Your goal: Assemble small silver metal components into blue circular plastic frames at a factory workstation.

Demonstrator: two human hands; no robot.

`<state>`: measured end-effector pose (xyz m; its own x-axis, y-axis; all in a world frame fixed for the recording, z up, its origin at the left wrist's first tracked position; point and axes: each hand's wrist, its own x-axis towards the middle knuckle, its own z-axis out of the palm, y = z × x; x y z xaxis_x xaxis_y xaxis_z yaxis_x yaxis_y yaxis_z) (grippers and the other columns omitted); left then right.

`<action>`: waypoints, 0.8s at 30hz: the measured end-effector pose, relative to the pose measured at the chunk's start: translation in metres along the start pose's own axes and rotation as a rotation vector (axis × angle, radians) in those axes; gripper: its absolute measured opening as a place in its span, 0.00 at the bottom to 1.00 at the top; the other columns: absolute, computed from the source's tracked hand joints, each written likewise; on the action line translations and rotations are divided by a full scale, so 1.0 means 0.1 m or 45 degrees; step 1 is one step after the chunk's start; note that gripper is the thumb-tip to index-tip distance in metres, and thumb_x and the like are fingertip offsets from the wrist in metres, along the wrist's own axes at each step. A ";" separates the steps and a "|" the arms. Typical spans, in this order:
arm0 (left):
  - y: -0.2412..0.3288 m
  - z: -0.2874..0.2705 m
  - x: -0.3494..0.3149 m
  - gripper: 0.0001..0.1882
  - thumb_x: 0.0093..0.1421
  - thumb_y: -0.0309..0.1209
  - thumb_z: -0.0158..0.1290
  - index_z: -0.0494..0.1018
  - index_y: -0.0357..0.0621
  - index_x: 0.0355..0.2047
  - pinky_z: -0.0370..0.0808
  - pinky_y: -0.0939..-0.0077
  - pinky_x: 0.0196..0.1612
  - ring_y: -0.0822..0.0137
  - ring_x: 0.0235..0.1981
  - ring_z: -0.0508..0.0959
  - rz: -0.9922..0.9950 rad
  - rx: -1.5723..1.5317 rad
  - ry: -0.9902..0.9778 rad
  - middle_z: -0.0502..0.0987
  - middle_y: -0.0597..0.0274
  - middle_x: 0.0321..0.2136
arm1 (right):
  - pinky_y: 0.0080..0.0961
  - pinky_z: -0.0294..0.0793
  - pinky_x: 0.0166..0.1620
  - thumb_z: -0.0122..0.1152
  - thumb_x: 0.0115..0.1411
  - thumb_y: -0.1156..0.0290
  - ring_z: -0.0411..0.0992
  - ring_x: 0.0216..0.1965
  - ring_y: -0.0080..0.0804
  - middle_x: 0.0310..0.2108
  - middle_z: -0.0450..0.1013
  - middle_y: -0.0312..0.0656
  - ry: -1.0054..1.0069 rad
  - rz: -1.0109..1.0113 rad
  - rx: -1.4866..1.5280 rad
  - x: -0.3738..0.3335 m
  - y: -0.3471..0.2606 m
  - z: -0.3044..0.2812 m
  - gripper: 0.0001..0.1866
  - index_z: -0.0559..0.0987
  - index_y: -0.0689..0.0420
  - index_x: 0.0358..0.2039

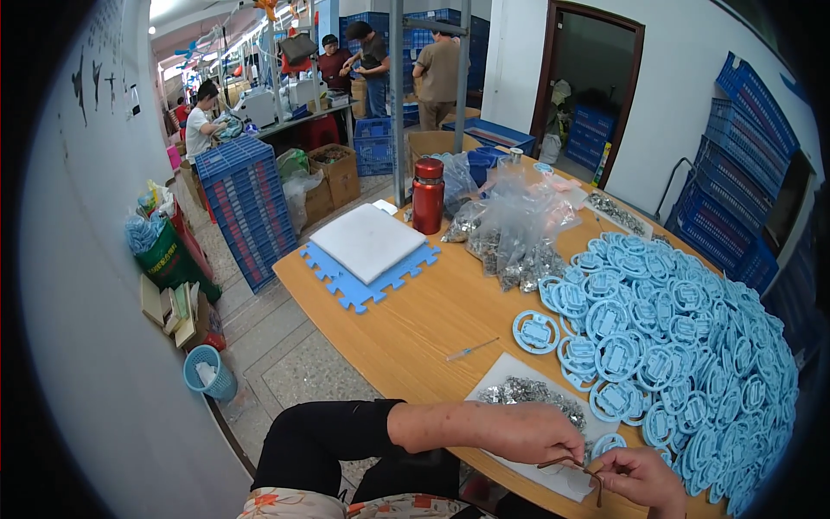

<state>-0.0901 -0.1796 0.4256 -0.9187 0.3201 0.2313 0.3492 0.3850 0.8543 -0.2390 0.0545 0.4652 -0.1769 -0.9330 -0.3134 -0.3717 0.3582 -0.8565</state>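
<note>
Low over the table's near edge, a pair of eyeglasses with thin brown temples is held between my two hands. My left hand reaches across from the left, its fingers closed on one side of the glasses. My right hand pinches the other side; the fingers partly cover the frame. Under and behind the hands lies a white sheet bearing a heap of small silvery metal pieces. A large pile of light blue round plastic parts rises just beyond my right hand.
On the wooden table are a thin pointed tool, a white pad on a blue foam mat, a red flask and bags of metal pieces. Blue crates stand at left; people work behind.
</note>
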 end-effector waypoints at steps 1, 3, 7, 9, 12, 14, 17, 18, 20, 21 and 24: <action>0.00 -0.01 0.00 0.11 0.66 0.34 0.53 0.78 0.42 0.44 0.74 0.64 0.37 0.54 0.32 0.80 -0.020 0.011 -0.026 0.82 0.53 0.32 | 0.20 0.71 0.33 0.53 0.66 0.78 0.71 0.30 0.18 0.30 0.78 0.35 0.060 -0.004 -0.037 0.02 0.00 0.03 0.08 0.78 0.65 0.43; 0.01 -0.04 0.00 0.11 0.67 0.34 0.53 0.78 0.41 0.44 0.74 0.65 0.37 0.56 0.32 0.80 -0.083 -0.042 -0.057 0.82 0.54 0.32 | 0.27 0.71 0.33 0.57 0.62 0.79 0.72 0.29 0.32 0.29 0.76 0.41 0.164 -0.182 -0.334 0.04 -0.12 0.12 0.06 0.77 0.63 0.40; 0.02 -0.10 -0.02 0.11 0.67 0.34 0.53 0.78 0.39 0.42 0.73 0.71 0.35 0.68 0.26 0.77 -0.185 -0.327 -0.185 0.78 0.60 0.24 | 0.33 0.70 0.27 0.56 0.65 0.78 0.71 0.23 0.42 0.26 0.74 0.48 0.627 -0.614 -1.035 -0.02 -0.08 0.23 0.09 0.74 0.59 0.45; 0.04 -0.15 -0.04 0.11 0.68 0.34 0.52 0.77 0.41 0.44 0.73 0.72 0.36 0.70 0.28 0.77 -0.185 -0.328 -0.197 0.78 0.61 0.26 | 0.26 0.67 0.28 0.52 0.67 0.77 0.68 0.25 0.28 0.26 0.73 0.40 0.808 -0.582 -0.943 -0.02 0.14 0.23 0.07 0.74 0.61 0.45; 0.10 -0.15 -0.10 0.11 0.70 0.35 0.49 0.75 0.42 0.46 0.73 0.74 0.36 0.73 0.31 0.76 -0.138 -0.376 -0.070 0.78 0.63 0.30 | 0.18 0.60 0.27 0.48 0.70 0.75 0.63 0.25 0.14 0.26 0.69 0.31 1.118 -0.556 -0.587 0.10 0.34 0.19 0.06 0.72 0.61 0.43; 0.10 -0.15 -0.15 0.11 0.71 0.35 0.48 0.73 0.43 0.46 0.72 0.76 0.35 0.75 0.31 0.76 -0.084 -0.421 0.068 0.77 0.65 0.31 | 0.14 0.55 0.25 0.45 0.73 0.69 0.59 0.22 0.13 0.27 0.65 0.32 1.227 -0.396 -0.090 0.10 0.24 0.18 0.07 0.69 0.57 0.39; 0.10 -0.14 -0.19 0.11 0.74 0.36 0.43 0.69 0.45 0.48 0.72 0.81 0.35 0.78 0.33 0.75 -0.028 -0.772 0.401 0.77 0.68 0.37 | 0.13 0.55 0.24 0.45 0.73 0.66 0.58 0.22 0.13 0.27 0.65 0.32 1.185 -0.537 0.108 0.12 0.09 0.12 0.09 0.67 0.56 0.38; 0.16 -0.14 -0.19 0.11 0.75 0.36 0.41 0.68 0.45 0.48 0.72 0.83 0.35 0.79 0.33 0.74 -0.075 -0.807 0.410 0.76 0.68 0.38 | 0.12 0.56 0.24 0.45 0.74 0.65 0.58 0.22 0.12 0.27 0.65 0.32 1.193 -0.558 0.071 0.13 0.11 0.11 0.09 0.67 0.57 0.39; 0.21 -0.13 -0.20 0.11 0.75 0.36 0.40 0.67 0.45 0.48 0.72 0.84 0.36 0.80 0.33 0.74 -0.121 -0.841 0.422 0.76 0.69 0.39 | 0.12 0.57 0.25 0.45 0.74 0.65 0.59 0.22 0.13 0.27 0.65 0.33 1.152 -0.532 -0.005 0.14 0.15 0.12 0.09 0.67 0.57 0.39; 0.22 -0.12 -0.19 0.11 0.75 0.36 0.40 0.67 0.45 0.49 0.72 0.84 0.36 0.80 0.33 0.74 -0.146 -0.800 0.427 0.76 0.68 0.39 | 0.12 0.58 0.25 0.45 0.74 0.65 0.59 0.22 0.13 0.27 0.65 0.33 1.112 -0.504 -0.079 0.14 0.17 0.12 0.10 0.67 0.58 0.39; 0.17 -0.10 -0.20 0.11 0.75 0.35 0.40 0.67 0.44 0.50 0.73 0.83 0.36 0.79 0.33 0.74 -0.106 -0.803 0.480 0.76 0.66 0.38 | 0.14 0.60 0.25 0.46 0.73 0.64 0.61 0.22 0.14 0.26 0.66 0.34 0.979 -0.511 -0.217 0.12 0.23 0.04 0.10 0.68 0.59 0.41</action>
<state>-0.0675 -0.1885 0.4400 -0.9782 -0.0512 0.2010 0.2074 -0.2120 0.9550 -0.2460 0.0516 0.4398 -0.5452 -0.7297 0.4128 -0.6572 0.0664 -0.7507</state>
